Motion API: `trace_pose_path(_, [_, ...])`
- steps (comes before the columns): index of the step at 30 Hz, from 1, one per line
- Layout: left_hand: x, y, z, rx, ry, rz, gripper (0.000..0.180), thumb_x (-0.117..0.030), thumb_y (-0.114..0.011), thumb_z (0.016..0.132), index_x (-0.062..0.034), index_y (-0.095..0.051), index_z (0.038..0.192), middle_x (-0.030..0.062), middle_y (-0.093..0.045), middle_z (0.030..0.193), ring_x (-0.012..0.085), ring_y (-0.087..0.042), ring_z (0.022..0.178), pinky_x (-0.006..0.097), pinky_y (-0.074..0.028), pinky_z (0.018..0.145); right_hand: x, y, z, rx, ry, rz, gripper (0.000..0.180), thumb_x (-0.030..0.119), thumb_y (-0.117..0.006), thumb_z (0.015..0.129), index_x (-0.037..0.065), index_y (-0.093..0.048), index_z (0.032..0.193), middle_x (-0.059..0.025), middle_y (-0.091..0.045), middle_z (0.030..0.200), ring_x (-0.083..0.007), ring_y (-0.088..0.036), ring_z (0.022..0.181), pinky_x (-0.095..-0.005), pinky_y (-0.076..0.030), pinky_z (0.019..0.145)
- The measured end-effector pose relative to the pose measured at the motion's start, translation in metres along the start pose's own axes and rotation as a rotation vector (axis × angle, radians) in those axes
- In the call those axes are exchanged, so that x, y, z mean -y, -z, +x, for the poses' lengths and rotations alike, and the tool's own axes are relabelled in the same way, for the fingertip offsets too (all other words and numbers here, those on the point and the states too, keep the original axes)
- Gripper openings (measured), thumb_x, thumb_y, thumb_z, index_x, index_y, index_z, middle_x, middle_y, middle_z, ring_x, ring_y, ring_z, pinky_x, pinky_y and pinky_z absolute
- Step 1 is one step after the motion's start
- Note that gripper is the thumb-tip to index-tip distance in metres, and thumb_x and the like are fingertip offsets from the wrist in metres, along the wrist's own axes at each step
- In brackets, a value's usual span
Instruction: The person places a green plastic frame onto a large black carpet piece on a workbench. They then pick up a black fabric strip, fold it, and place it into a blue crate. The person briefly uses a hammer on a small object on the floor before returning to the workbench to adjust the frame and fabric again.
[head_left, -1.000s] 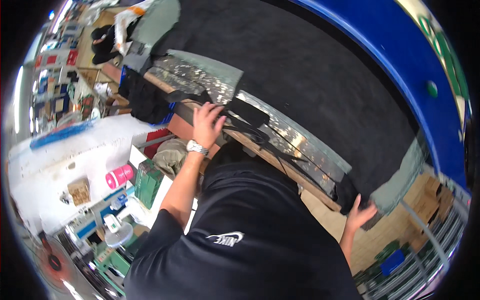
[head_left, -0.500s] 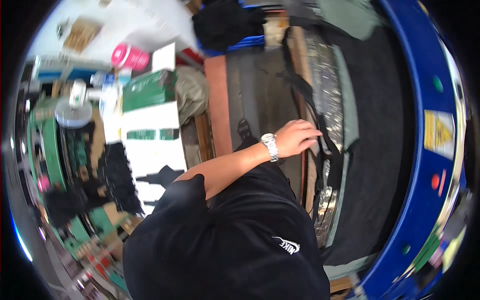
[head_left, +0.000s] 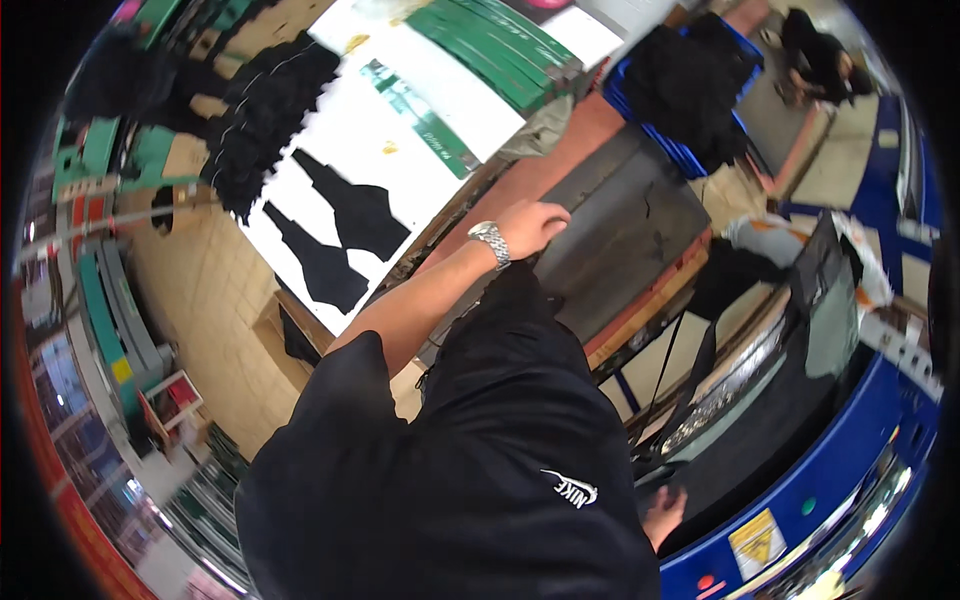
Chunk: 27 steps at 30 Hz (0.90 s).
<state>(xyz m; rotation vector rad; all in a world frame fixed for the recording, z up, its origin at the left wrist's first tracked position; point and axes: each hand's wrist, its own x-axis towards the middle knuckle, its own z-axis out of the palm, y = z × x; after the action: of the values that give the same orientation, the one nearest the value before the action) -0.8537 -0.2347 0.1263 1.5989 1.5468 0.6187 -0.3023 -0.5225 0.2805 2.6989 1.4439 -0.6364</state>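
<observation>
My left hand [head_left: 533, 225], with a metal-band watch [head_left: 489, 243] on its wrist, is held over a dark grey board [head_left: 620, 215]. Its fingers curl inward and nothing shows in them. At the lower right, my right hand [head_left: 664, 515] has its fingers apart beside the black bed [head_left: 740, 465] of a blue machine [head_left: 800, 510]. Whether it touches the bed I cannot tell. Two black cut pieces [head_left: 362, 212] lie on a white table [head_left: 455, 120] to the left, near a pile of black pieces [head_left: 275, 105].
Green slabs [head_left: 495, 45] and a green strip [head_left: 415, 120] lie on the white table. A blue crate [head_left: 745, 60] full of black material stands beyond the grey board. Black straps [head_left: 700, 370] hang at the machine's near side. Another person [head_left: 815, 55] is at the far right.
The view has swung left, so the white table is nearer the middle and the machine lower right. My left hand's fingers have curled in. My right hand has come into view.
</observation>
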Motion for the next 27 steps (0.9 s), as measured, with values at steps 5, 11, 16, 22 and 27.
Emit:
trace_pose_path(5, [0.032,0.041,-0.044,-0.339,0.214,-0.090,0.023,-0.013,-0.065,0.095,-0.0072,-0.071,0.117,0.0124,-0.074,0.088,0.0252,-0.071,0.080,0.037,-0.055,0.074,0.088,0.028,0.133,-0.147,0.350,0.074,0.039,0.016,-0.065,0.101,-0.004,-0.056,0.133,-0.0094,-0.064,0.082,-0.0136,-0.055,0.070,-0.0304,-0.049,0.064])
trace_pose_path(11, [0.107,0.072,-0.075,-0.546,0.486,-0.487,0.023,-0.017,-0.067,0.096,0.0005,-0.072,0.110,0.0110,-0.075,0.091,0.0157,-0.073,0.079,0.032,-0.057,0.068,0.200,-0.012,0.161,-0.164,0.684,0.090,0.021,0.011,-0.065,0.099,-0.006,-0.068,0.111,-0.0180,-0.072,0.092,-0.0249,-0.067,0.073,-0.0356,-0.053,0.067])
trace_pose_path(16, [0.217,0.112,-0.024,-0.830,0.633,-1.063,0.051,-0.020,-0.073,0.093,-0.0042,-0.054,0.138,0.0079,-0.066,0.110,0.0205,-0.067,0.094,0.036,-0.057,0.080,0.225,-0.042,0.136,-0.106,0.698,0.051,0.020,0.010,-0.068,0.097,-0.005,-0.070,0.110,-0.0185,-0.072,0.091,-0.0276,-0.068,0.076,-0.0362,-0.053,0.067])
trace_pose_path(22, [0.302,0.141,0.035,-0.984,0.755,-1.154,0.081,-0.029,-0.082,0.087,-0.0058,-0.037,0.151,0.0108,-0.061,0.126,0.0267,-0.063,0.104,0.046,-0.055,0.090,0.256,-0.063,0.107,-0.012,0.440,0.103,0.023,0.011,-0.066,0.099,-0.006,-0.067,0.114,-0.0121,-0.071,0.082,-0.0129,-0.064,0.069,-0.0304,-0.053,0.063])
trace_pose_path(27, [0.308,0.163,0.060,-0.901,0.815,-1.319,0.083,-0.025,-0.080,0.089,-0.0066,-0.031,0.154,0.0173,-0.056,0.137,0.0335,-0.064,0.113,0.046,-0.059,0.088,0.267,-0.086,0.092,0.038,0.356,0.113,0.024,0.013,-0.068,0.097,-0.004,-0.067,0.115,-0.0108,-0.070,0.078,-0.0134,-0.064,0.068,-0.0296,-0.051,0.062])
